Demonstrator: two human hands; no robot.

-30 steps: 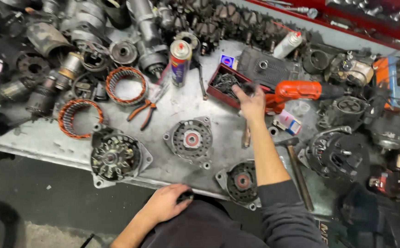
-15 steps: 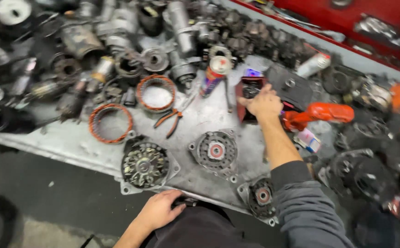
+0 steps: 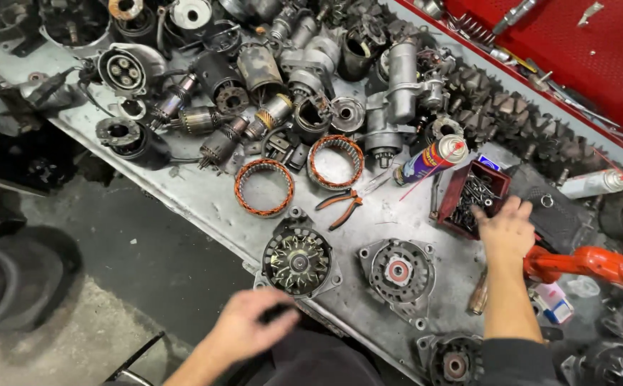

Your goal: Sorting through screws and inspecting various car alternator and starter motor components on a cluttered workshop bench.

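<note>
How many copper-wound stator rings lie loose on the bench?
2. One stator ring lies left of the orange-handled pliers; the other stator ring lies above them, beside the spray can. More may be hidden in the clutter.

An auto-electrical repair workshop is being shown. A grimy metal desk is being crowded by starter motors, armatures, copper-wound stators and alternator housings. Pliers, a spray can and a red tray of bolts are being kept alongside, with a red tool chest behind.
</note>
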